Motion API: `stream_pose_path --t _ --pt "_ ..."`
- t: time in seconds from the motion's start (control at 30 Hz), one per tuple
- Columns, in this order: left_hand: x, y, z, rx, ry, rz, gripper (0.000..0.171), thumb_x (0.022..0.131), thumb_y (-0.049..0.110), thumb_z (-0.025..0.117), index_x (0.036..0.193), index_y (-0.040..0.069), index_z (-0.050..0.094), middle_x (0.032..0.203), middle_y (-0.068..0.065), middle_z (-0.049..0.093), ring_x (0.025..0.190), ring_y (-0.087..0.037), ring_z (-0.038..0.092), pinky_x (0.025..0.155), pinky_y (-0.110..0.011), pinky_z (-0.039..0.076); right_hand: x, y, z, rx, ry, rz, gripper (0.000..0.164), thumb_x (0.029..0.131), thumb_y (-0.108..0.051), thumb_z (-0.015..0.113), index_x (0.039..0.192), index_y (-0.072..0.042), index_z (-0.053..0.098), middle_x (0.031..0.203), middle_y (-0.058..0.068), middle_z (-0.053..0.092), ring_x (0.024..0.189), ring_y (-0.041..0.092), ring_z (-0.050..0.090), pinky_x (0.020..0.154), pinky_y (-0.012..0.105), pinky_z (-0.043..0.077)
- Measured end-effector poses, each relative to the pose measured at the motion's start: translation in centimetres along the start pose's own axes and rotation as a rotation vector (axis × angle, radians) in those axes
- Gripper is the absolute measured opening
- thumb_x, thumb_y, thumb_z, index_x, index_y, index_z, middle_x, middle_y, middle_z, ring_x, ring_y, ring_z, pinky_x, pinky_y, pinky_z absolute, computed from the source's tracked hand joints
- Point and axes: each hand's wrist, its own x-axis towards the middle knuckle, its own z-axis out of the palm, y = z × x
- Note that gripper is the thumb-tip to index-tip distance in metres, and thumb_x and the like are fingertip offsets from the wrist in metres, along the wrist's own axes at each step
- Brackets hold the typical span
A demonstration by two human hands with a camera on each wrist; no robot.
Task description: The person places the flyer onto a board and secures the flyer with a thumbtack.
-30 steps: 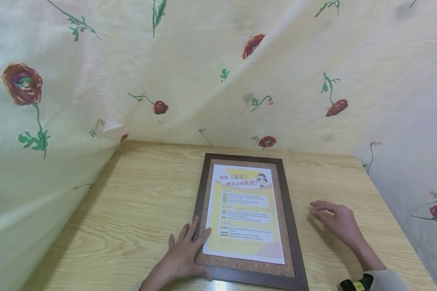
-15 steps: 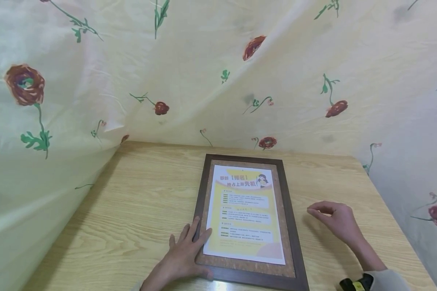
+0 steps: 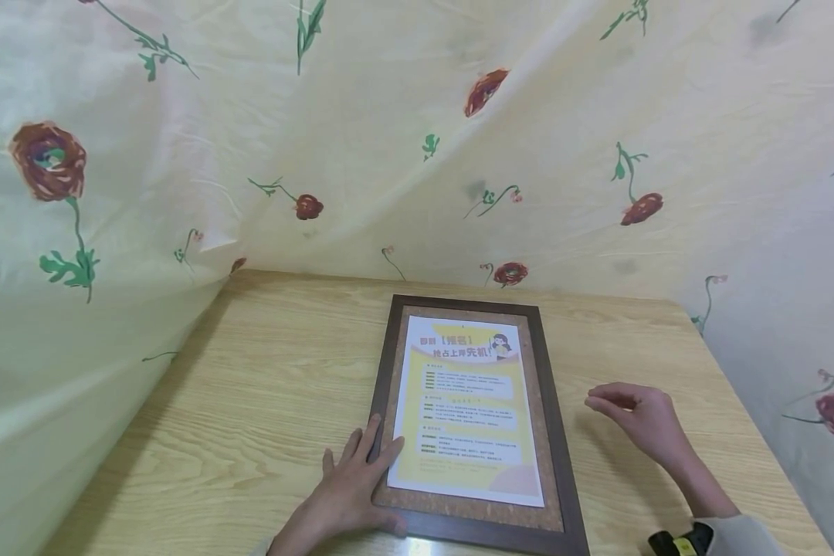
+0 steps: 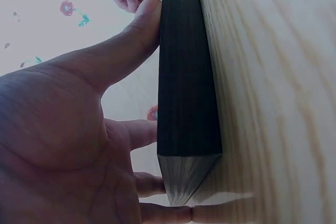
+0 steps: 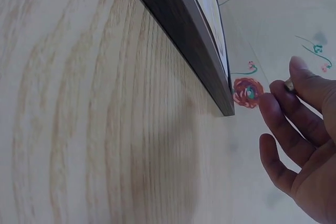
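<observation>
A cork board (image 3: 483,507) with a dark brown wooden frame lies on the table. On its cork sits a yellow and white printed sheet (image 3: 466,409), with a tiny dark dot at the sheet's top middle. My left hand (image 3: 350,483) rests spread over the board's lower left corner; its thumb (image 4: 139,35) lies along the near edge. To the right of the board, my right hand (image 3: 642,421) hovers above the tabletop. Its thumb and forefinger pinch a small pale, shiny thing (image 5: 289,84), mostly hidden by the fingertips, so I cannot tell its kind.
The light wood-grain table (image 3: 285,347) extends on both sides of the board. A cream cloth (image 3: 361,116) printed with red flowers hangs behind and along the sides. A black and yellow band (image 3: 683,543) sits at the right wrist.
My right hand has shifted slightly left, and its thumb and fingertips have drawn closer together. The left hand and the board have stayed in place.
</observation>
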Motion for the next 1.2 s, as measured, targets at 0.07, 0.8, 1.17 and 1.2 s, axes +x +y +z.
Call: stream_pose_path --t 0.07,0.8,1.17,1.2 --pt "0.0 0.0 0.0 0.002 0.002 0.001 0.117 0.055 0.066 0.083 0.152 0.016 0.041 0.161 -0.026 0.01 0.138 -0.06 0.016 0.086 -0.09 0.009 0.0 0.0 0.0 0.009 0.002 -0.004 0.006 0.087 -0.011 0.076 0.091 -0.007 0.077 0.09 0.008 0.075 0.076 -0.003 0.064 0.062 0.019 0.053" --pt "0.1 0.3 -0.2 0.006 -0.013 -0.023 0.12 0.051 0.066 0.084 0.152 0.017 0.041 0.162 -0.025 0.009 0.138 -0.06 0.016 0.086 -0.09 0.007 2.2 -1.0 -1.2 0.079 -0.074 -0.089 0.017 0.093 -0.008 0.069 0.104 0.003 0.074 0.093 0.012 0.075 0.081 0.0 0.067 0.068 0.014 0.053" --pt "0.1 0.2 -0.1 -0.005 -0.014 -0.028 0.119 0.052 0.066 0.084 0.152 0.017 0.041 0.162 -0.024 0.008 0.139 -0.059 0.015 0.086 -0.09 0.007 4.2 -1.7 -0.8 0.12 -0.12 -0.086 0.015 0.095 -0.01 0.067 0.103 0.0 0.073 0.092 0.008 0.074 0.081 0.006 0.067 0.069 0.02 0.055" --pt "0.1 0.2 -0.1 -0.007 -0.012 -0.026 0.119 0.052 0.066 0.084 0.152 0.017 0.041 0.162 -0.025 0.009 0.139 -0.059 0.015 0.086 -0.09 0.007 4.4 -1.9 -0.8 0.126 -0.122 -0.084 0.015 0.095 -0.009 0.066 0.103 0.001 0.073 0.092 0.008 0.074 0.08 0.006 0.067 0.069 0.021 0.055"
